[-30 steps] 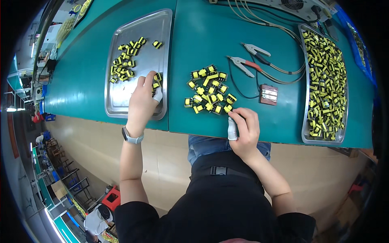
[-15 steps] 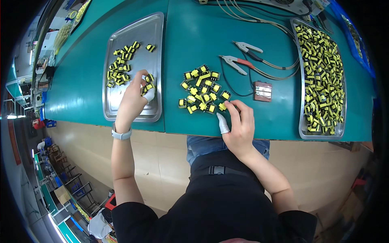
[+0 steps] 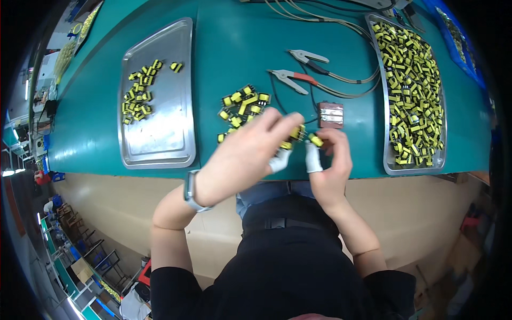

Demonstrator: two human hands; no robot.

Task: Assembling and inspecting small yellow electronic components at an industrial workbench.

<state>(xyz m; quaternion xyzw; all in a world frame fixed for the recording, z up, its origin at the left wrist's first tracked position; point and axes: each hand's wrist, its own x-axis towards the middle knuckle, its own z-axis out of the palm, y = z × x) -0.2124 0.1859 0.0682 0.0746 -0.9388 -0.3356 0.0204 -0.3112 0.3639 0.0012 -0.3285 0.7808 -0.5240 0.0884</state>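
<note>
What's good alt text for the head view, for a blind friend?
A person's right hand holds a yellow and black component beside the blurred left hand, which covers part of a pile of them. On the green table, a left tray and a fuller right tray hold more.

Teal benchtop evenly bright | glare on left metal tray | left hand motion-blurred | edges fisheye-bent, corners black

Blurred: my left hand, hiding lower part of loose pile of yellow-black components; I can't tell what its fingertips hold. Cut off: pale cables at 12 o'clock by top edge, co-worker at 7 o'clock by lower edge.
</note>
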